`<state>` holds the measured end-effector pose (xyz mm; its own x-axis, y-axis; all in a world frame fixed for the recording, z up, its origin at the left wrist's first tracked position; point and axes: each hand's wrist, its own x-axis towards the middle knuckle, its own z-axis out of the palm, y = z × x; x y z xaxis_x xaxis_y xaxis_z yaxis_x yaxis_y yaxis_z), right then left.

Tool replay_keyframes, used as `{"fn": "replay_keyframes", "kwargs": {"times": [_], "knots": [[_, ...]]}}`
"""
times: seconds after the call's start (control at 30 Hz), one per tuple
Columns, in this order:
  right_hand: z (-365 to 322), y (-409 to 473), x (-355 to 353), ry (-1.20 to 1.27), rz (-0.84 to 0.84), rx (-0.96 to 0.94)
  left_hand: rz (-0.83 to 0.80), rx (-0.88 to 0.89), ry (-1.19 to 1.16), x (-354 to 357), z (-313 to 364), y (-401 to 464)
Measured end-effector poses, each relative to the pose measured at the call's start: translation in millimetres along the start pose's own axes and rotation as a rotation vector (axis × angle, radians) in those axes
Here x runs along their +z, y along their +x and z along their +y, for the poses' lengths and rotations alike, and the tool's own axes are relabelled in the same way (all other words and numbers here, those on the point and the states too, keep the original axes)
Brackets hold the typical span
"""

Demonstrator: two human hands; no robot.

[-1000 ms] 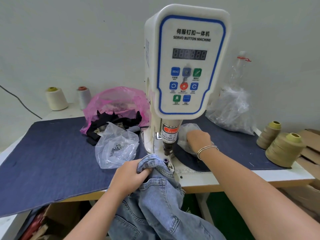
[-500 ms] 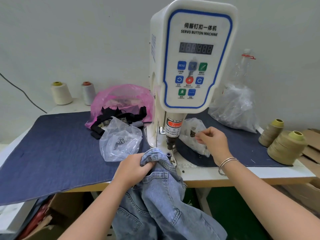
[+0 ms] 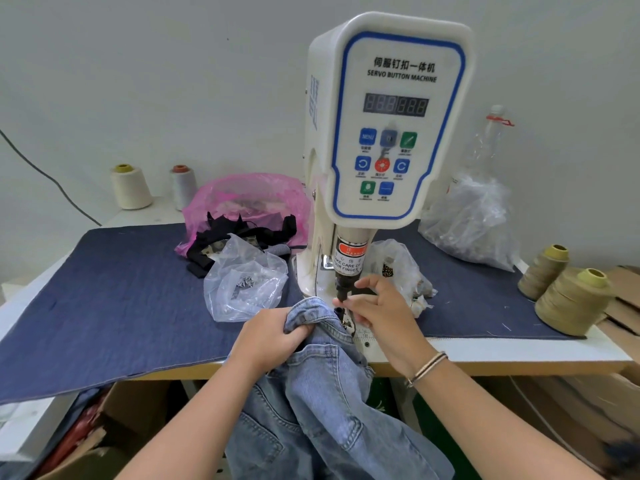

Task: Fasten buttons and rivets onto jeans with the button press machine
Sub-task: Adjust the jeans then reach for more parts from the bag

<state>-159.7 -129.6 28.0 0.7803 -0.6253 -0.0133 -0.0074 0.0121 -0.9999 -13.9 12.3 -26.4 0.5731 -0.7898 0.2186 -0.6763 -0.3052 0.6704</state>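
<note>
While bunched, faded denim jeans point(image 3: 322, 403) are gripped by the left hand point(image 3: 268, 336), fingers curled into the waistband. Right hand point(image 3: 377, 308) fingertips are pinched at the machine point(image 3: 381, 133) punch tip just above the fabric; whatever is pinched cannot be made out.

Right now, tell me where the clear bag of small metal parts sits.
In the head view, the clear bag lies on the dark blue mat, left of the press machine, in front of the pink bag.

- Light-blue jeans point(image 3: 322, 403): crumpled, waistband bunched just before the button press machine point(image 3: 377, 133), the rest hanging below.
- The machine: white, blue-trimmed, upright (display dark).
</note>
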Motion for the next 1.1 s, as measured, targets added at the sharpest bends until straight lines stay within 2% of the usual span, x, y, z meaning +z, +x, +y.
{"fn": "replay_keyframes", "kwargs": {"times": [0.23, 0.37, 0.67, 0.8, 0.9, 0.97, 1.0, 1.1], "knots": [[2.3, -0.2, 10.7, 0.365, 0.019, 0.088, 0.005, 0.139, 0.231, 0.1, 5.9, -9.8], [-1.4, -3.1, 11.2, 0.445, 0.006, 0.136, -0.025, 0.171, 0.366, 0.8, 8.0, -11.9], [-12.2, -3.5, 16.2, 0.389, 0.073, 0.216, -0.025, 0.149, 0.344, 1.2, 7.9, -8.6], [-9.8, -11.8, 17.9, 0.593, 0.088, 0.294, -0.030, 0.139, 0.345, 0.6, 8.3, -7.7], [-4.6, -32.1, 23.0, 0.735, 0.055, 0.318, -0.035, 0.062, 0.221, -0.6, 9.3, -5.9], [0.1, -43.1, 32.2, 0.627, 0.059, 0.310, -0.044, 0.000, 0.156, -2.1, 9.9, -3.9], [0.9, -46.6, 38.6, 0.475, 0.056, 0.267, -0.054, -0.018, 0.151, -2.6, 9.6, -3.2], [-9.2, -44.4, 68.8, -0.043, -0.052, -0.025, -0.091, -0.011, 0.176, -3.9, 13.6, -5.8]]}}
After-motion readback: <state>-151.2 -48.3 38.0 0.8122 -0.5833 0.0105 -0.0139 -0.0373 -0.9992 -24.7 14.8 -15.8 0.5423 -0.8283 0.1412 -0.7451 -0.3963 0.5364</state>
